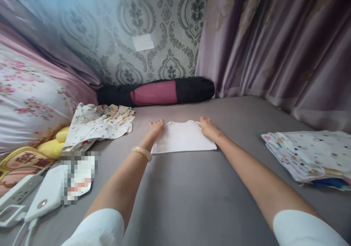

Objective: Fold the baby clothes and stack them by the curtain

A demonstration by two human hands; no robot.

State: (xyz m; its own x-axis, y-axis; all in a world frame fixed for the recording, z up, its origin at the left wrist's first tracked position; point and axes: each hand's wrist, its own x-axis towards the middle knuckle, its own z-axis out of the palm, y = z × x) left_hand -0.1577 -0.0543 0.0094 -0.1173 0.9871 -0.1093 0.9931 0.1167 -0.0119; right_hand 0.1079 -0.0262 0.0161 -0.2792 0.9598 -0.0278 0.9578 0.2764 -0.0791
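Observation:
A white folded garment lies flat on the grey bed sheet, its lower edge straight and its far edge uneven. At its far left side is my left hand, closed on the edge with the fingers curled; a pale bangle circles that wrist. My right hand grips the far right corner, its fingertips partly hidden against the fabric. Both arms reach forward in white sleeves.
Patterned folded clothes are stacked at the right. Loose printed clothes lie left, near yellow plush items, a power strip and a white charger-like box. A black and pink long bag rests against the wall.

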